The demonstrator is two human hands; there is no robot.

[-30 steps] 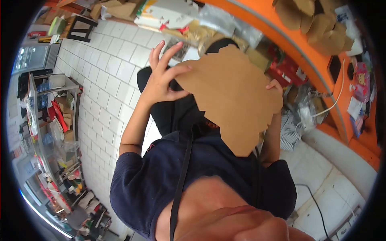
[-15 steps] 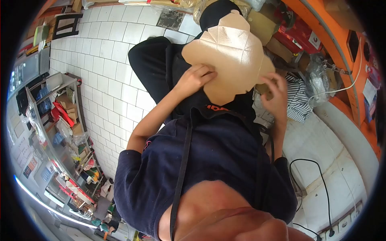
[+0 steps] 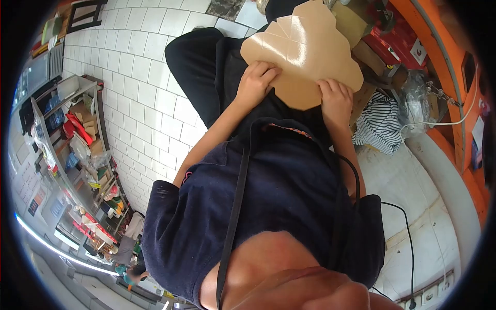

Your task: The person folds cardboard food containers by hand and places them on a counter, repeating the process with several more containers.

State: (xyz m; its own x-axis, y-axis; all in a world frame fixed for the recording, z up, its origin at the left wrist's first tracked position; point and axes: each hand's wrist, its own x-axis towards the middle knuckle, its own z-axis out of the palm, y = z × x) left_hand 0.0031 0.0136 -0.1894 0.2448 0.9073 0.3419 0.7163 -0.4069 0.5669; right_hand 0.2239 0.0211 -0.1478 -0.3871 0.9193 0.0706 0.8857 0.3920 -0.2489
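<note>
A flat, glossy brown cardboard sheet (image 3: 305, 57) with cut, lobed edges and crease lines lies above my lap, over my dark trousers (image 3: 194, 72). My left hand (image 3: 260, 81) pinches its lower left edge, fingers on top. At the lower right edge, my right hand (image 3: 336, 98) grips the sheet with bent fingers over its surface. Both thumbs are mostly hidden. Light reflects off the upper left of the sheet.
White tiles (image 3: 139, 62) cover the floor. Crowded shelves (image 3: 82, 139) stand at the left. Striped cloth (image 3: 380, 121), clear plastic (image 3: 413, 101) and a red box (image 3: 390, 44) are at the right, beside an orange frame (image 3: 439, 46). A person (image 3: 135, 274) is far off, lower left.
The sheet has turned and its lower edge has moved up. My right hand has shifted left and closed on the sheet's lower edge. My left hand has risen slightly with it.
</note>
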